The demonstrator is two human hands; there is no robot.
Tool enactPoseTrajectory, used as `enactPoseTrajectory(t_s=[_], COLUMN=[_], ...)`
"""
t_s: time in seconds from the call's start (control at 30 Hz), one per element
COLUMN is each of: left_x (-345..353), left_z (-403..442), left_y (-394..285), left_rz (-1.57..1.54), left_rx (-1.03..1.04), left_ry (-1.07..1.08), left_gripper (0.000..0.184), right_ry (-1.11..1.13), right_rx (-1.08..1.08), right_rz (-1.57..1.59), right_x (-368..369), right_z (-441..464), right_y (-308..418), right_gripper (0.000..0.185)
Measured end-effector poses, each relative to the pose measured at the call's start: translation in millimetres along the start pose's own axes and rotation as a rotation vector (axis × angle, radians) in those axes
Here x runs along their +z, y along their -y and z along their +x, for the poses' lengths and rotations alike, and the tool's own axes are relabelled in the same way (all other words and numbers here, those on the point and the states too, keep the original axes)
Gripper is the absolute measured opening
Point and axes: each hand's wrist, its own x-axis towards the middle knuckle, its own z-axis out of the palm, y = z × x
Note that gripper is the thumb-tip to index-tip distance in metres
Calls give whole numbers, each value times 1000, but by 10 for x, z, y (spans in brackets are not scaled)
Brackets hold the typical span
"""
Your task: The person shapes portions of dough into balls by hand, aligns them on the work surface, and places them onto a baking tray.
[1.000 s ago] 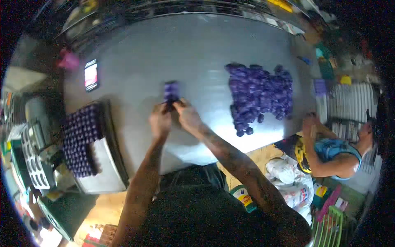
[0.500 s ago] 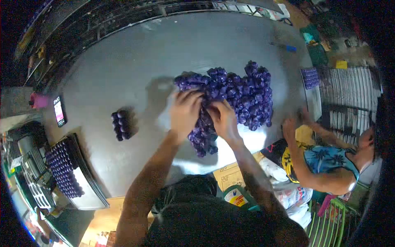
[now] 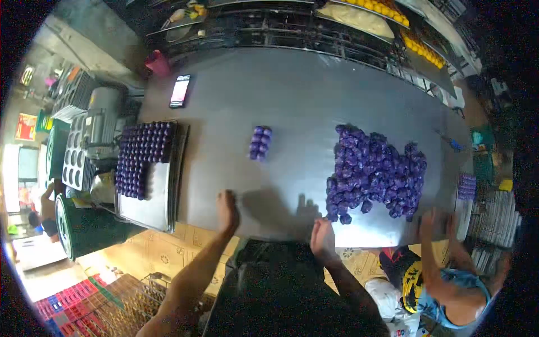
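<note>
My left hand [image 3: 227, 212] hovers by the table's near edge, left of its middle; it is blurred, and its fingers are not clear. Close to the lower left corner of a wide heap of glossy, lumpy purple pieces [image 3: 373, 168] is my right hand [image 3: 323, 240], its fingers curled in with nothing visible in them. A small block of smooth purple balls [image 3: 260, 142], set in short rows, lies on the table further off between the hands. Left of my left hand, a metal tray [image 3: 151, 191] carries many rows of similar purple balls.
The grey metal table [image 3: 269, 84] bears a phone [image 3: 179, 91] and a pink cup [image 3: 158, 63] at the far left. Racks with trays of yellow balls [image 3: 424, 49] stand behind. At right, another person's hands [image 3: 438, 224] work by a smaller purple batch [image 3: 466, 186]. A green bin [image 3: 84, 224] stands left.
Both hands have left the purple heap and drawn back toward the table's near edge, the left hand further left. The view has swung left, so the heap appears further right, spread flatter.
</note>
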Motion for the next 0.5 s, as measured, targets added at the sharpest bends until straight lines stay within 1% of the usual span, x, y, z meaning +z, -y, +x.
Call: enactPoseTrajectory(t_s=[0.03, 0.07, 0.1, 0.13, 0.2, 0.23, 0.27, 0.3, 0.33, 0.37, 0.4, 0.43, 0.5], left_x=[-438, -788, -975, -1118, -1224, -1182, -1163, -1162, -1161, -1050, -890, -717, -663], left_z=[-331, -472, -432, -330, 88, 456, 760, 861, 960, 850, 622, 354, 357], left_y=[293, 208, 294, 390, 417, 281, 44, -155, -354, -222, 115, 503, 939], left_rz=[84, 333, 325, 518, 680, 646, 639, 528, 418, 365, 302, 288, 336], left_rx=[7, 166, 171, 141, 59, 12, 18, -60, -140, -139, -101, 6, 161], left_ry=[-7, 54, 40, 105, 216, 251, 247, 272, 290, 262, 235, 192, 146], left_gripper=[26, 37, 37, 47, 65, 69, 69, 69, 68, 63, 58, 53, 44], right_ry=[-12, -129, -242, -349, -346, -353, -365, -360, -268, -178, -97, -99, -287], right_rx=[-1, -159, -321, -481, -390, -371, -355, -346, -319, -292, -255, -247, -295], right_rz=[-6, -160, -317, -472, -411, -362, -313, -318, -185, -50, 87, 81, -69], right_x=[155, 329, 488, 602, 579, 517, 516, 631, 715, 764, 770, 736, 708], right_z=[-16, 37, 107, 136, 654, 871, 1019, 956, 827, 719, 634, 681, 954], right_y=[-35, -148, -255, -281, -1, 206, 367, 393, 391, 402, 414, 381, 183], right_gripper=[15, 19, 22, 26, 30, 28, 26, 26, 25, 24, 23, 23, 19])
